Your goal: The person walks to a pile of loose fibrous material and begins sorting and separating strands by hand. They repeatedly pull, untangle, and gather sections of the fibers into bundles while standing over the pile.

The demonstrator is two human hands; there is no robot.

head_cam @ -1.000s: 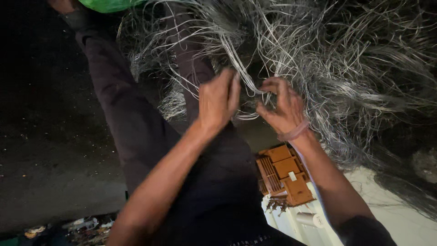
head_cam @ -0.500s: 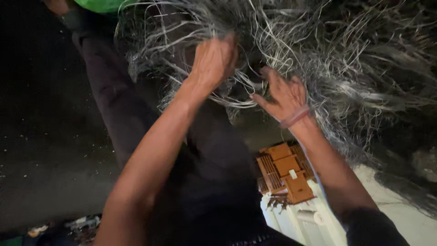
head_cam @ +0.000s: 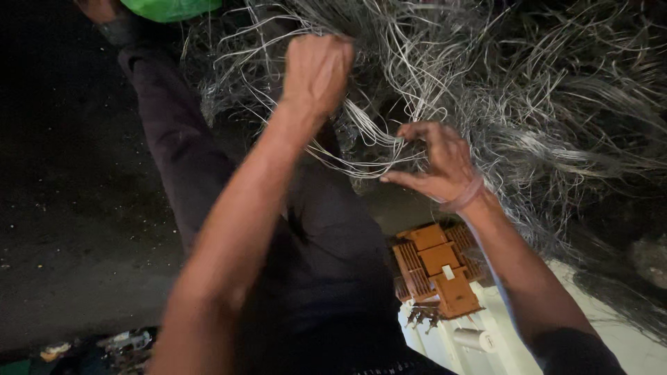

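Since a second ago the left hand (head_cam: 316,73) has risen from beside the right one and now sits high in the head view, its forearm stretched long and straight up into the tangle of grey wires (head_cam: 528,111). It is closed into a fist around a few strands, which run taut from the fist down toward the right hand (head_cam: 438,163). That hand has stayed low, near the bottom edge of the tangle, fingers (head_cam: 406,179) spread and curled, with a loop of wire pinched lightly between thumb and fingertips; a band circles its wrist.

Judging by how things lie, only a small bundle has been drawn out, and the great mass of wire across the top and right remains knotted together. Below the right wrist an orange slatted block (head_cam: 438,267) rests on a white surface (head_cam: 625,347). Dark trouser legs (head_cam: 174,139) stretch toward a green object (head_cam: 170,8) at the top edge.
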